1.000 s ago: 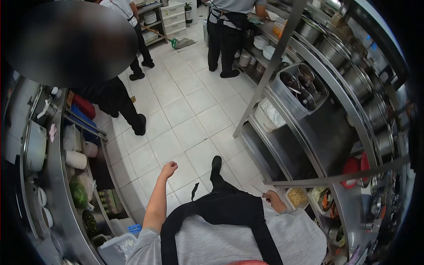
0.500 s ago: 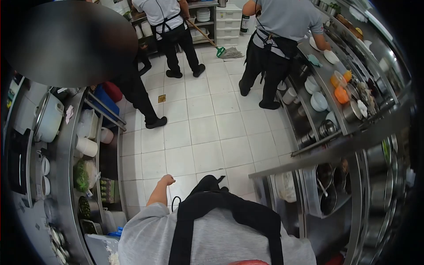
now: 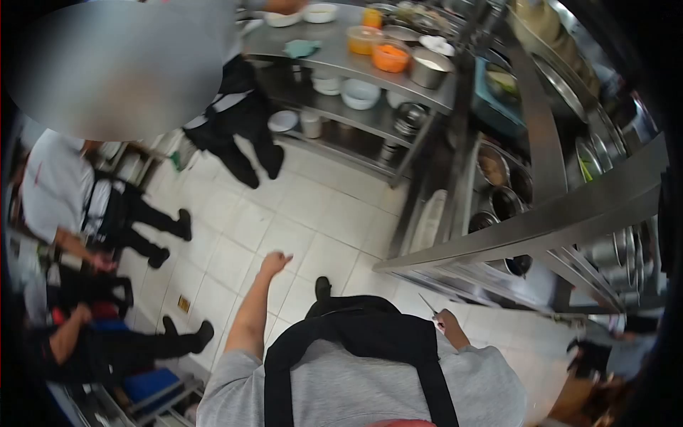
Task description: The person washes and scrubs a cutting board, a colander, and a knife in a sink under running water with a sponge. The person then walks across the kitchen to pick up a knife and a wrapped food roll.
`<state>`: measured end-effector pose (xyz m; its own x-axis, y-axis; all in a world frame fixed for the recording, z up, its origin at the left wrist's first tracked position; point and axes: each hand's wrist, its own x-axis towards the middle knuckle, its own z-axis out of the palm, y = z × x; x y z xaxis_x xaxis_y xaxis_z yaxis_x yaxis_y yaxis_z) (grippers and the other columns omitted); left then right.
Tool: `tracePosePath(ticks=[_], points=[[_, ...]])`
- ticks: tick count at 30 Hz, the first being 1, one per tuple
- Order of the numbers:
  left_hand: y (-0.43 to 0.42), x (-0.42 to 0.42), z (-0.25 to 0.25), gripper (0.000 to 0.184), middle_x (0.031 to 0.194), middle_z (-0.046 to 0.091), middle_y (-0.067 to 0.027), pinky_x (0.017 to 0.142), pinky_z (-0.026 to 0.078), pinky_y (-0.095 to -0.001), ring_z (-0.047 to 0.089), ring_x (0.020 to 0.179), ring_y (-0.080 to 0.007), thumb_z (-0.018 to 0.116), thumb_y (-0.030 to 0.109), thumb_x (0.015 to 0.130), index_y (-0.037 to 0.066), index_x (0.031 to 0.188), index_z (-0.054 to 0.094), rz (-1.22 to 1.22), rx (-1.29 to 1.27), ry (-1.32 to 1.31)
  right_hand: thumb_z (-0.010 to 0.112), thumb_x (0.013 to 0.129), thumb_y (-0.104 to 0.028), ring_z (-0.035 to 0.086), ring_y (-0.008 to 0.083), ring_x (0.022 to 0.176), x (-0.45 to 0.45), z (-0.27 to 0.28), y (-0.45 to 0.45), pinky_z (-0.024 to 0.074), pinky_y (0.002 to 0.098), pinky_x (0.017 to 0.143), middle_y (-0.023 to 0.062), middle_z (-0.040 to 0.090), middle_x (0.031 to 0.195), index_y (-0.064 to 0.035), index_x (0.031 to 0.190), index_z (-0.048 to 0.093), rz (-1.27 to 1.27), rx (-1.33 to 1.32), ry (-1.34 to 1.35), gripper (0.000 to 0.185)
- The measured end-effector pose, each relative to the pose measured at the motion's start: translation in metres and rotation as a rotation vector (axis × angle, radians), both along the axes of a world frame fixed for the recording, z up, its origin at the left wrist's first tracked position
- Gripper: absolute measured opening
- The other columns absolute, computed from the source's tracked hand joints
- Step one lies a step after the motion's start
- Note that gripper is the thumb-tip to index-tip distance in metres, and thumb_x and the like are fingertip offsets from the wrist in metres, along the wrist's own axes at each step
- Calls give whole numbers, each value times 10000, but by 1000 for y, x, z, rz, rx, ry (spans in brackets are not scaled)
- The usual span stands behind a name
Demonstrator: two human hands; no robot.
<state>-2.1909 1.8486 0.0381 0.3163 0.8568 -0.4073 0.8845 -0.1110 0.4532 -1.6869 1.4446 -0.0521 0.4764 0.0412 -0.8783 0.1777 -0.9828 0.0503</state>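
My left hand (image 3: 274,262) is out in front of my body over the tiled floor, its fingers curled in and nothing seen in them. Low on the right, my right hand (image 3: 449,324) is closed around the handle of a knife (image 3: 428,304), whose thin pointed blade sticks up and to the left. The handle is mostly hidden by my fingers. Nearest to the knife is the steel rack, apart from the blade.
To the right stands a steel rack (image 3: 526,231) holding pots and tubs. A steel counter (image 3: 324,67) ahead carries an orange bowl (image 3: 390,55), a metal pot (image 3: 430,68) and a green cloth (image 3: 302,48). Several people stand on the left and ahead; others are at far right.
My view has turned to the right, bringing the counter and rack to the middle. My right hand with the knife has come into view. My left arm reaches further forward.
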Motion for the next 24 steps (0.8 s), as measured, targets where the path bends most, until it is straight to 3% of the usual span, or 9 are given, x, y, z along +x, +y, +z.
tracePosePath(ticks=[3, 4, 5, 6, 7, 11, 15, 19, 24], points=[[91, 110, 35, 534, 697, 598, -209, 607, 457, -422, 588, 685, -351, 578, 530, 719, -2, 686, 592, -228, 78, -205, 662, 732, -237, 475, 174, 396, -40, 52, 13, 387, 349, 372, 79, 500, 508, -10, 653, 541, 28, 100, 1, 269], [114, 150, 49, 482, 708, 603, -203, 614, 460, -415, 592, 700, -345, 609, 478, 715, -4, 710, 593, -310, 99, -266, 666, 729, -229, 459, 173, 382, -14, -44, -46, 379, 358, 366, 78, 487, 499, -5, 650, 535, 307, 520, 261, 271], [128, 189, 72, 389, 732, 611, -193, 626, 462, -416, 595, 720, -341, 628, 392, 722, 5, 735, 597, -366, 111, -362, 668, 730, -226, 448, 170, 378, -29, -13, -39, 368, 362, 359, 80, 482, 498, -4, 645, 528, 108, 545, 339, 276], [141, 231, 87, 289, 752, 618, -177, 633, 464, -419, 596, 730, -337, 630, 313, 727, 26, 756, 604, -421, 194, -406, 673, 723, -213, 463, 173, 406, -52, -31, -32, 371, 362, 362, 76, 482, 504, 6, 665, 539, -251, 131, 76, 264], [149, 272, 109, 227, 752, 620, -157, 630, 463, -416, 595, 727, -330, 619, 264, 728, 42, 773, 608, -440, 258, -474, 662, 727, -233, 507, 193, 436, -63, -31, -42, 401, 365, 394, 103, 506, 518, 17, 709, 568, -318, 302, 25, 267], [151, 404, 202, 127, 744, 596, -127, 627, 452, -414, 581, 747, -314, 606, 171, 714, 49, 712, 570, -602, 443, -784, 654, 731, -243, 523, 206, 452, -108, -12, -52, 411, 368, 408, 117, 519, 534, 21, 718, 572, -354, 295, -57, 277], [152, 511, 229, 102, 753, 580, -127, 650, 456, -406, 573, 770, -305, 590, 139, 727, 41, 735, 566, -729, 622, -966, 646, 735, -253, 539, 220, 468, -140, 3, -58, 421, 371, 422, 131, 533, 549, 26, 727, 576, -363, 276, -123, 288], [157, 603, 229, 116, 756, 595, -136, 676, 467, -410, 581, 779, -311, 579, 151, 740, 36, 751, 586, -852, 629, -933, 639, 739, -263, 554, 233, 483, -171, 18, -59, 430, 375, 435, 145, 546, 565, 30, 736, 580, -405, 256, -202, 299], [145, 682, 220, 191, 801, 626, -168, 695, 494, -413, 609, 790, -320, 571, 214, 775, 33, 800, 630, -1057, 570, -586, 629, 744, -276, 574, 250, 503, -214, 33, -40, 443, 379, 452, 162, 562, 585, 36, 747, 585, -487, 235, -332, 315]])
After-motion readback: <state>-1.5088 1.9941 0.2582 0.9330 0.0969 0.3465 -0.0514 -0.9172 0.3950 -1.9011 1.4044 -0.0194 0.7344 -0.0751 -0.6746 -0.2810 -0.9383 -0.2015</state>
